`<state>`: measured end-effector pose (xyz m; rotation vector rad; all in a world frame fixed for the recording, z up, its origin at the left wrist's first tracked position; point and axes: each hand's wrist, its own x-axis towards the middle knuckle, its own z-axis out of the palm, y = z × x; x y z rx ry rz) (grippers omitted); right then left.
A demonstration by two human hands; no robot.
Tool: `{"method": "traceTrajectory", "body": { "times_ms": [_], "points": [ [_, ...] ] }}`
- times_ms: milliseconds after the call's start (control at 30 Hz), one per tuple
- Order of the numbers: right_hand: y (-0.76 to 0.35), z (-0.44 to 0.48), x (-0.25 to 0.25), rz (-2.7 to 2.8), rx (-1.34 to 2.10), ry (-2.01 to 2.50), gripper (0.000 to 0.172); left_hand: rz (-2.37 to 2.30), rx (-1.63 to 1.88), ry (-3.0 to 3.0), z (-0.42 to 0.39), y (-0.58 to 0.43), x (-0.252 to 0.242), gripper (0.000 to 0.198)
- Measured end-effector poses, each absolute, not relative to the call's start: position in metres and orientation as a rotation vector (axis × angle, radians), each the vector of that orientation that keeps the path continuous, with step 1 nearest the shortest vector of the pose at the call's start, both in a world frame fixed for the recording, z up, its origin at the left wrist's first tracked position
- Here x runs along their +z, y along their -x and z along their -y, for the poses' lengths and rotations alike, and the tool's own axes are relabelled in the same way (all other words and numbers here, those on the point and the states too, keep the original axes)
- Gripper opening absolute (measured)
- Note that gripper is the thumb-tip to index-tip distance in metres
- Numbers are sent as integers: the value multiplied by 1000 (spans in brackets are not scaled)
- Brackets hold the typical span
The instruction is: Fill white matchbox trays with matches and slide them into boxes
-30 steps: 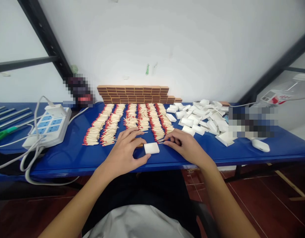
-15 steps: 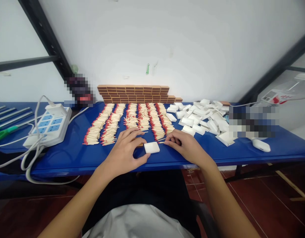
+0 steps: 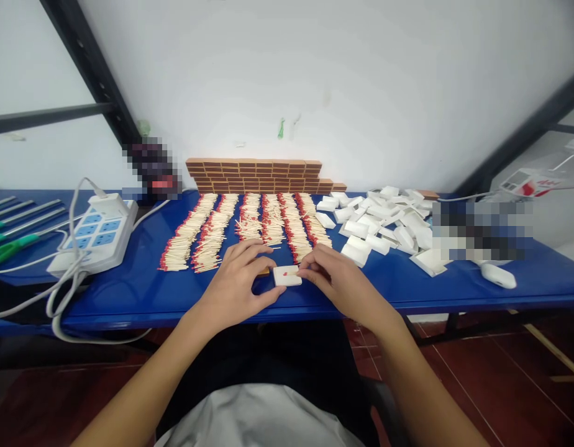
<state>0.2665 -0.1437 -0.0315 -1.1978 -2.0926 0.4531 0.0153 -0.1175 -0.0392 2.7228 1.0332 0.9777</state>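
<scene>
Between finger and thumb, my left hand grips a small white matchbox tray at its left end, near the table's front edge. An orange-brown matchbox sleeve shows partly under those fingers. My right hand is closed in a pinch at the tray's right end. From its fingertips a few matches reach over the tray, red heads pointing left. Just beyond both hands lie long rows of red-headed matches.
Stacked matchboxes stand along the wall. Loose white trays are heaped at the right, beside a white earbud case. At the left sit a power strip with cables and green-handled screwdrivers.
My right hand has moved left from the table beside the match rows to the tray, bringing matches over it. My left hand keeps its hold on the tray.
</scene>
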Motion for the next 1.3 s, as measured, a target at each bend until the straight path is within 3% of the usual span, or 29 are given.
{"method": "traceTrajectory", "body": {
  "times_ms": [367, 1300],
  "points": [
    [-299, 124, -44, 2035, 348, 1319, 24, -1016, 1003, -2718, 116, -16, -41, 20],
    [-296, 126, -45, 2055, 363, 1387, 12, -1006, 1004, -2732, 117, -16, -40, 20]
  ]
}}
